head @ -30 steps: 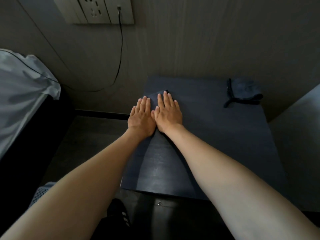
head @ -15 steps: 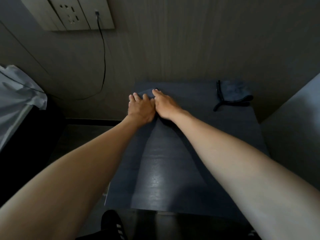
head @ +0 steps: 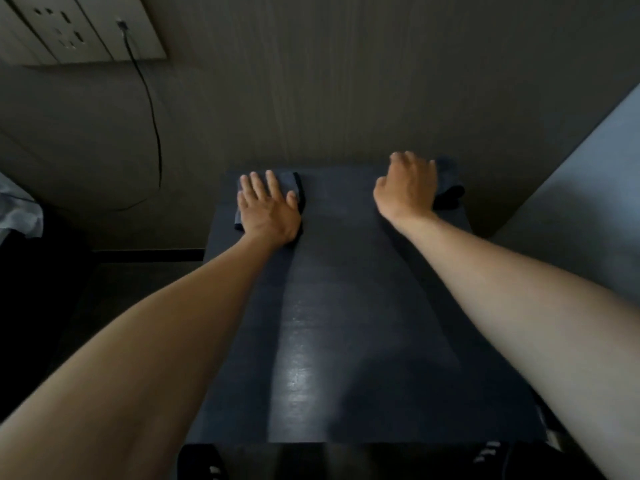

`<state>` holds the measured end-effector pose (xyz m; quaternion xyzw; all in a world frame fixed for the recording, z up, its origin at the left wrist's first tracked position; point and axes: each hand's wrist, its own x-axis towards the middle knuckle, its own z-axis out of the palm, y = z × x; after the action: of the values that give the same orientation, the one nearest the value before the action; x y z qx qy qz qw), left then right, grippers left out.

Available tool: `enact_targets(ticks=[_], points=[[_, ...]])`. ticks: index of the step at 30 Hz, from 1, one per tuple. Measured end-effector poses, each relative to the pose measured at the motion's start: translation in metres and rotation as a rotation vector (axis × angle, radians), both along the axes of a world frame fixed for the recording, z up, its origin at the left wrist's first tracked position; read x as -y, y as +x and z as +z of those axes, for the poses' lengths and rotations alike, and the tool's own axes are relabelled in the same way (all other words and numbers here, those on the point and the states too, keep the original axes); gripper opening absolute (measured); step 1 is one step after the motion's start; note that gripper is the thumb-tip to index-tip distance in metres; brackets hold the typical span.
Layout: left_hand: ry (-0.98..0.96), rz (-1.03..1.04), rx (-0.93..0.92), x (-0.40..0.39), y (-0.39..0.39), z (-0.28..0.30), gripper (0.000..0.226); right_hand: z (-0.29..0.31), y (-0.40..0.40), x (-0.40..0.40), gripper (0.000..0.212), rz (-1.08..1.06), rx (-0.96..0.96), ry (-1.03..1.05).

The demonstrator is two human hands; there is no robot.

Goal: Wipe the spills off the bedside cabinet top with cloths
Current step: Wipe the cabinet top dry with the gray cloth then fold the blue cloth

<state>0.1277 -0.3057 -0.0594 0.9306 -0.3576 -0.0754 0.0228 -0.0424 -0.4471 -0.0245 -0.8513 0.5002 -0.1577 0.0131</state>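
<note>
The dark bedside cabinet top (head: 346, 323) fills the middle of the head view. My left hand (head: 268, 206) lies flat with straight fingers on a folded dark blue cloth (head: 294, 181) at the far left corner. My right hand (head: 408, 185) is at the far right corner, fingers curled over a second bunched dark cloth (head: 448, 183), which is mostly hidden behind the hand. Whether the fingers close round that cloth is blurred. No spill is plainly visible; a shiny streak runs down the top's middle.
A wall (head: 346, 81) stands right behind the cabinet. A socket panel (head: 79, 29) with a black cable (head: 152, 109) plugged in hangs at upper left. White bedding (head: 17, 209) shows at the left edge, a pale surface (head: 571, 202) on the right.
My right hand left the left cloth and moved right to the second cloth at the far right corner. My left hand stayed flat on the first cloth.
</note>
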Motion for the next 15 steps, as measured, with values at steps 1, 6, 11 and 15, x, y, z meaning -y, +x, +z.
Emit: enact_targets(ticks=[1, 6, 11, 15], points=[[-0.011, -0.031, 0.003, 0.007, -0.015, -0.001, 0.068, 0.001, -0.008, 0.007, 0.036, -0.072, -0.009, 0.033], [-0.050, -0.159, 0.001, 0.045, -0.096, -0.006, 0.068, 0.001, -0.043, 0.034, 0.071, -0.302, -0.064, 0.205], [-0.044, -0.198, -0.002, 0.063, -0.135, -0.005, 0.067, 0.004, -0.064, 0.050, 0.051, -0.390, 0.189, 0.467], [-0.046, -0.216, -0.004, 0.076, -0.160, -0.004, 0.067, 0.006, -0.080, 0.065, 0.053, -0.437, 0.430, 0.567]])
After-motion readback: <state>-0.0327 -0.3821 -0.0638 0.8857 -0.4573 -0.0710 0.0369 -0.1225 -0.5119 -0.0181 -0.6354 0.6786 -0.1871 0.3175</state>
